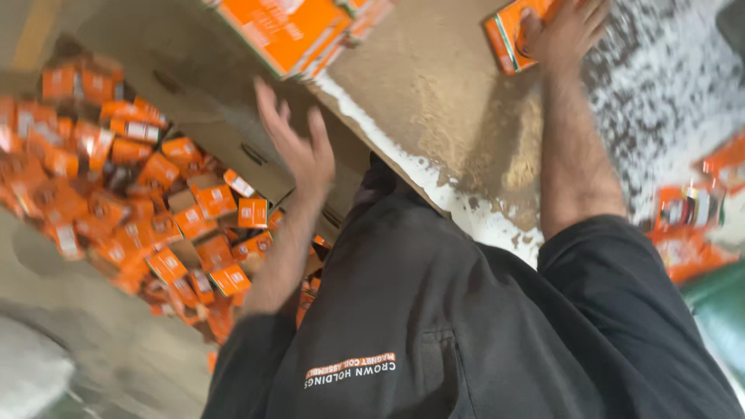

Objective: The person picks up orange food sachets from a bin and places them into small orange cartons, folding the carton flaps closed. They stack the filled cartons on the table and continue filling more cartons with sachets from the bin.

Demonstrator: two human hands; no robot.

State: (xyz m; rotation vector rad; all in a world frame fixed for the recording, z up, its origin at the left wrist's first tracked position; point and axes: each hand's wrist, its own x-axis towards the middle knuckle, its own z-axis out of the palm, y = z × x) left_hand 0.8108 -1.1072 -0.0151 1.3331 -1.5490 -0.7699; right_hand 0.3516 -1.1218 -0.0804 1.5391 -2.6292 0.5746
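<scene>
Left hand: the left hand [299, 147] is open, fingers spread, holding nothing, just before a cardboard sheet [194, 85].
Loose heap: small orange boxes [140, 202] lie piled below and left of that hand.
Right hand: the right hand [563, 31] lies flat, fingers spread, pressing 1 orange carton [504, 35] on the brown worktop [434, 93].
Far edge: an orange stack [287, 31] sits farther left.
</scene>
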